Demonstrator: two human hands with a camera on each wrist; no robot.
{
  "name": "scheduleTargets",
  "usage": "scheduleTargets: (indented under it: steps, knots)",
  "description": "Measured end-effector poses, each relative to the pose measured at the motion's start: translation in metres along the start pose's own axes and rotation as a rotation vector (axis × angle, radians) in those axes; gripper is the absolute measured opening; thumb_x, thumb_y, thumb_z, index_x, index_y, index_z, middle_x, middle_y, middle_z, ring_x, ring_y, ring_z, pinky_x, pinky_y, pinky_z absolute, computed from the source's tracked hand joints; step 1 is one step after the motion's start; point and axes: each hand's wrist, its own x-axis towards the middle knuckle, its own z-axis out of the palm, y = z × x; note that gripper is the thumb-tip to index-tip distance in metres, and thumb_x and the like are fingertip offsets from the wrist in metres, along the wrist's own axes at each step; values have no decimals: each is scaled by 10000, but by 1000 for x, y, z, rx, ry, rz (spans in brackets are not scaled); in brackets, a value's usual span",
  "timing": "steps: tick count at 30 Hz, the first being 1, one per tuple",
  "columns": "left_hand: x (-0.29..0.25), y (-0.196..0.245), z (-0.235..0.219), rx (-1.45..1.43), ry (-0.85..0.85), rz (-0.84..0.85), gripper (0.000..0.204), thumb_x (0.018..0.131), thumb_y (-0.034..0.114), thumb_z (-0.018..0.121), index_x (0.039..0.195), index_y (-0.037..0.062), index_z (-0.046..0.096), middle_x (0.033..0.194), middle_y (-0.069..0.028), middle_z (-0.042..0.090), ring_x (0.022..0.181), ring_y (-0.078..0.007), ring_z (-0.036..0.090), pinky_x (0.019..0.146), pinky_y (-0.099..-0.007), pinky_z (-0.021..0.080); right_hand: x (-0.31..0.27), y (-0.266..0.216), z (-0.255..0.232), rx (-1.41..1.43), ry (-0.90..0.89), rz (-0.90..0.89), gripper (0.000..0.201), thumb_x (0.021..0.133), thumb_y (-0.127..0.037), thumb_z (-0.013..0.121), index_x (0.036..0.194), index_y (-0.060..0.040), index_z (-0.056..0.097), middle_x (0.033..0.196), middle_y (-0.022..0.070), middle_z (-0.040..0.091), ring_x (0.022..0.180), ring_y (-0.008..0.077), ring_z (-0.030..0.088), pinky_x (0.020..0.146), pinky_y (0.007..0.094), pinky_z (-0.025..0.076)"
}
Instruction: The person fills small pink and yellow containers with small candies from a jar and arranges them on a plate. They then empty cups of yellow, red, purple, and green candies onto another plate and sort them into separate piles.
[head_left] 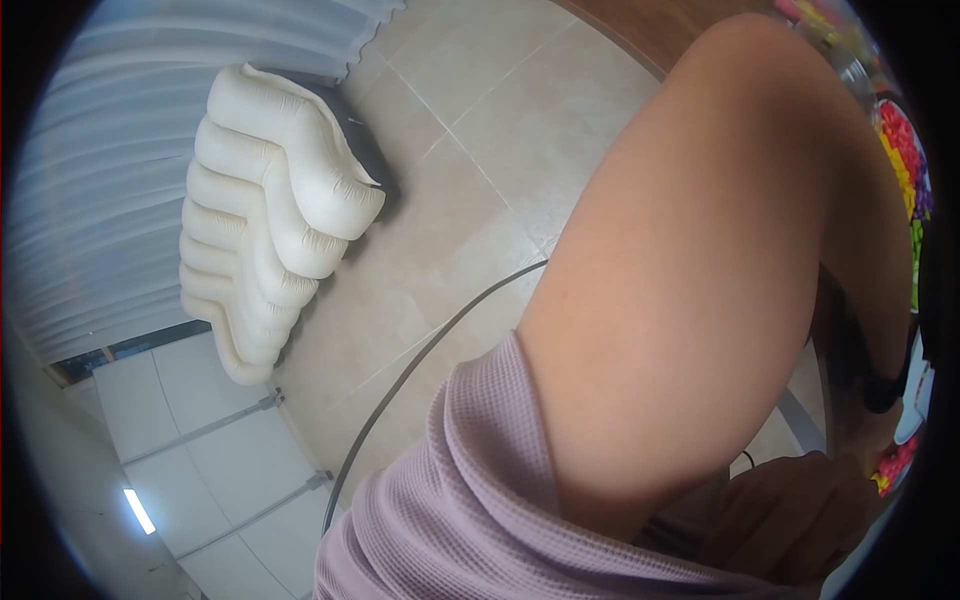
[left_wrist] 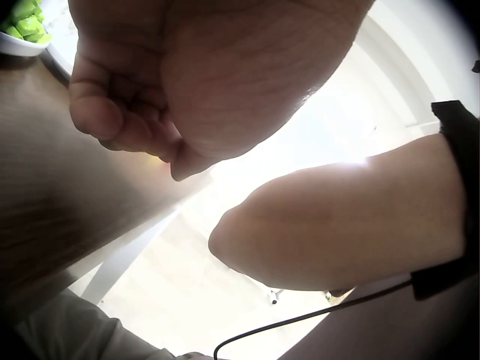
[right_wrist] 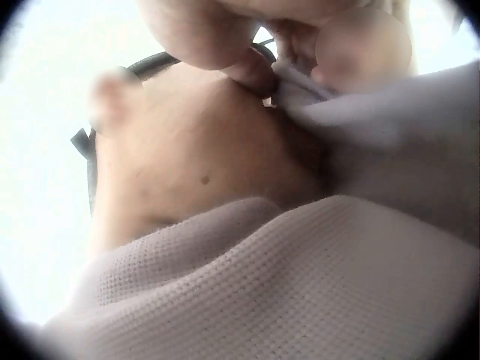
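In the left wrist view my left hand (left_wrist: 225,75) hangs beside the wooden table edge, its fingers loosely curled with nothing seen between them. My right hand (right_wrist: 206,34) pinches a fold of the lilac waffle-knit shirt (right_wrist: 322,270) in the right wrist view, close against bare skin (right_wrist: 202,157). A bent bare arm (head_left: 690,230) fills much of the head view, coming out of the lilac sleeve (head_left: 470,470). A shadowed hand (head_left: 790,510) shows at the lower right of that view, partly lost in the dark.
Colourful pieces (head_left: 900,140) lie on the table at the far right. Green pieces (left_wrist: 28,26) sit in a white bowl (left_wrist: 22,49). A cream padded chair (head_left: 255,220) stands on the tiled floor (head_left: 440,200), before a pale curtain (head_left: 110,200). A black cable (head_left: 400,375) loops past the arm.
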Motion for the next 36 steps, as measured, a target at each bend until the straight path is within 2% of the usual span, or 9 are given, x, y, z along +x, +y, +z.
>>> scheduleTargets:
  steps: [2,16,19,22,27,28,32,35,36]
  knots:
    - [1,2,-1,-3,-1,1,375,880,347,623,977,10,754,900,-220,735,845,-380,727,771,-459,578,21,-18,-12,37,-327,413,179,918,-59,710,840,-23,553,972,235,707,708,269,659,557,346,545]
    - [80,39,-28,70,12,165,412,876,369,633,1002,-2,758,914,-228,737,856,-382,728,787,-463,578,52,-10,6,-231,-38,591,587,887,27,667,1415,35,408,1177,162,651,885,148,646,784,311,534]
    - [81,62,-46,163,-28,-143,386,851,355,645,937,-1,769,859,-228,730,852,-379,728,785,-454,579,51,-13,12,-354,281,583,663,822,-37,607,1440,56,388,1123,184,683,799,159,665,716,234,540]
    - [76,22,-46,93,146,99,350,823,331,650,864,6,772,822,-229,721,831,-381,723,775,-456,577,25,-4,-13,-272,313,462,566,884,34,688,1390,41,434,1099,106,664,815,67,623,722,208,483]
    - [75,16,-69,60,206,62,304,786,298,656,826,19,770,786,-202,714,769,-379,708,731,-464,563,2,-4,-52,-644,-150,757,280,903,-73,759,1128,-9,604,999,37,662,850,48,582,712,218,459]
    - [76,17,-70,26,247,54,296,779,292,656,813,20,767,774,-194,711,750,-380,702,718,-469,557,11,-9,-53,-638,-284,682,169,908,-59,748,1033,-36,636,966,11,659,877,48,571,710,210,440]
    - [77,18,-70,-16,327,75,279,766,284,658,774,24,759,736,-190,696,732,-377,696,709,-468,552,31,-6,-12,-425,-159,361,134,916,-40,725,1008,-36,629,963,15,654,856,50,575,698,204,439]
    - [78,17,-67,-28,306,46,274,763,274,649,744,18,747,713,-201,682,724,-384,691,703,-470,553,52,2,6,-869,-264,272,258,905,7,679,1121,4,539,961,47,647,642,50,518,552,200,389]
    - [83,11,-61,6,277,31,289,765,306,658,785,38,762,758,-190,703,756,-376,701,715,-469,558,56,11,10,-681,26,337,316,913,3,662,1185,4,500,977,42,644,619,44,507,525,198,377]
